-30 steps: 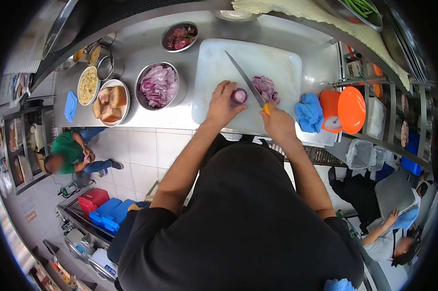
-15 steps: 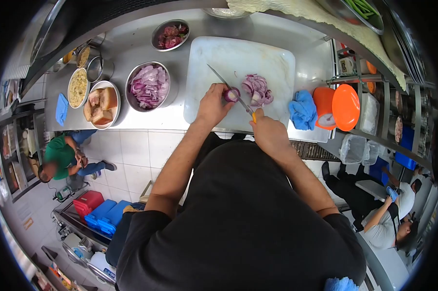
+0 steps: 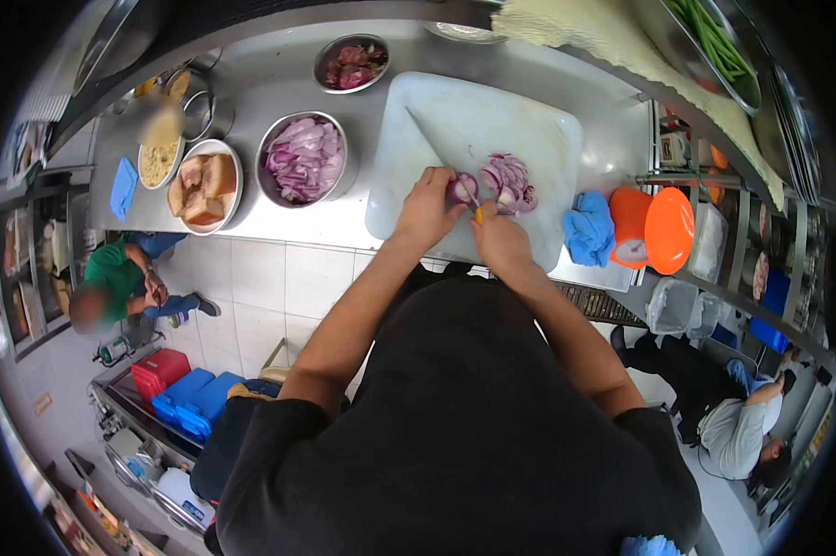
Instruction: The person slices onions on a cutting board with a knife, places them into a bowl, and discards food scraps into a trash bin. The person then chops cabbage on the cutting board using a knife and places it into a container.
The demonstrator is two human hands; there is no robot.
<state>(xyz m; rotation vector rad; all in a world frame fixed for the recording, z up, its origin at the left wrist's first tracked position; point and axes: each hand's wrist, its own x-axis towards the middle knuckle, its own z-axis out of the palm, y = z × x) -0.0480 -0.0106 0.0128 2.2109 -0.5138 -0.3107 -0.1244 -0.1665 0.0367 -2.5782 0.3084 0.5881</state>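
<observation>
Left hand (image 3: 425, 213) gripping red onion (image 3: 459, 191) on white cutting board (image 3: 483, 109), presumably steadying it; right hand (image 3: 504, 245) gripping yellow-handled knife (image 3: 426, 134), blade meeting onion; sliced onion (image 3: 508, 176) lying just beside.

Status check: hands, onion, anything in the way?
Left hand holding onion. Right hand gripping knife, blade at onion. Cut slices beside it on board; no obstruction seen.

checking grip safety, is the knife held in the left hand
No, the right hand grips the knife, while the left hand holds the onion.
</observation>
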